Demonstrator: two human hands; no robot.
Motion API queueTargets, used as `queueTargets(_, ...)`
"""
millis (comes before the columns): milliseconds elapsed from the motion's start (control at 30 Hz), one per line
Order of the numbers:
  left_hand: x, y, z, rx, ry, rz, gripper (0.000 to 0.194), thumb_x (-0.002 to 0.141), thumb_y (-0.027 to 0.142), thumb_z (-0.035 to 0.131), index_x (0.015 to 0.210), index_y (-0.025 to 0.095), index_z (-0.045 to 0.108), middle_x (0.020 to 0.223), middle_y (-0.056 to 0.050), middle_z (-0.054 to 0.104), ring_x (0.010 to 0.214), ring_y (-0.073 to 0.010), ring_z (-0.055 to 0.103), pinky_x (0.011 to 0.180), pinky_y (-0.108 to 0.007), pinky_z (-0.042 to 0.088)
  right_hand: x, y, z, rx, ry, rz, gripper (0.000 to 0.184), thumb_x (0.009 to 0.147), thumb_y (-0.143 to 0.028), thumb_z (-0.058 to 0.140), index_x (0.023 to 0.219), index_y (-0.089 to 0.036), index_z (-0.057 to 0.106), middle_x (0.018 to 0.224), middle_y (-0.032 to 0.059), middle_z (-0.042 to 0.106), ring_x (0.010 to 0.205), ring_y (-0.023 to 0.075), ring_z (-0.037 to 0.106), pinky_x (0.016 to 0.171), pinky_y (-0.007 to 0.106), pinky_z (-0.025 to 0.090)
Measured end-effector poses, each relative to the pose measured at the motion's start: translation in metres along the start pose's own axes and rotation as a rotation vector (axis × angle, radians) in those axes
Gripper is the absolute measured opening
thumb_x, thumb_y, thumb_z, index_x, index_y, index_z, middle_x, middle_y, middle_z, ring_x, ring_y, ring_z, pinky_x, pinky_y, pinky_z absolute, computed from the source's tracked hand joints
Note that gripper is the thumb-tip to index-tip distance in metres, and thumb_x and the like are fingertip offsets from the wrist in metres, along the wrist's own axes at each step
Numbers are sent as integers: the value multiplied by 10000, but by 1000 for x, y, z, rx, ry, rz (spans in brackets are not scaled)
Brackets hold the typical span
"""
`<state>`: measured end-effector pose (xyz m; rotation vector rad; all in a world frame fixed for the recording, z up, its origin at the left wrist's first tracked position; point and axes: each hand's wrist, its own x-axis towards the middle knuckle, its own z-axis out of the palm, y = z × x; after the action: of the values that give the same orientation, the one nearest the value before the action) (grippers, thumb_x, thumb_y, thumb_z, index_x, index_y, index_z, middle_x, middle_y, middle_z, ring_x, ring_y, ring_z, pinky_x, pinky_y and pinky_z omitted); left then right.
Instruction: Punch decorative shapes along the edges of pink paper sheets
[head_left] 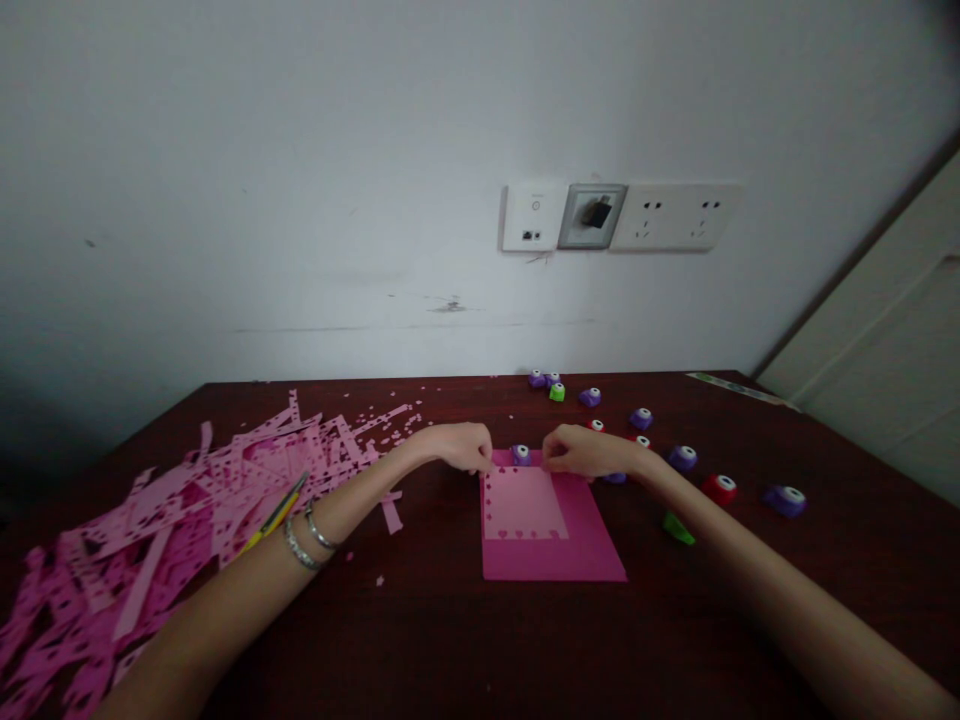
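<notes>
A light pink sheet of paper [523, 505] with small shapes punched along its left, near and far edges lies over a larger magenta sheet [596, 550]. My left hand [466, 447] pinches the far left corner of the light pink sheet. At its far right corner, my right hand [576, 451] has its fingers closed on the edge. Between both hands a purple craft punch [520, 455] sits at the far edge of the papers. Another purple punch [616, 477] is partly hidden beside my right hand.
Punched pink paper scraps [247, 480] heap up on the left, with a yellow-handled slim tool [277, 510] on them. Several punches, including a red punch [720, 488] and a green punch [557, 392], are scattered right and back. Wall sockets [675, 217] sit above the table [435, 640].
</notes>
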<state>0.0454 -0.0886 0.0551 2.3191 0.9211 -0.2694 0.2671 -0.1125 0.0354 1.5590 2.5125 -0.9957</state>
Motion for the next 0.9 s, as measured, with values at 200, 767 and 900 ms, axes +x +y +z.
queueTargets(200, 0, 0, 0, -12, 0, -8, 194, 668, 211, 492, 498, 146, 559, 492, 4, 521, 479, -87, 439, 505, -238, 327, 1, 0, 1, -47, 35, -22, 176, 739, -231, 461, 665, -140, 593, 582, 7, 554, 516, 92, 477, 438, 192, 300)
queueTargets(767, 2, -5, -2, -17, 27, -28, 216, 685, 254, 489, 531, 135, 582, 496, 3, 528, 487, -85, 455, 495, -218, 320, 2, -2, 0, -55, 66, -27, 224, 769, -278, 455, 703, -131, 610, 618, 25, 591, 537, 109, 496, 450, 204, 303)
queueTargets(900, 2, -7, -3, 6, 54, -35, 242, 691, 274, 485, 508, 136, 563, 501, -3, 525, 483, -87, 440, 499, -231, 321, 4, -1, 0, -58, 99, -30, 256, 786, -320, 458, 720, -133, 620, 676, 47, 628, 570, 121, 515, 473, 212, 318)
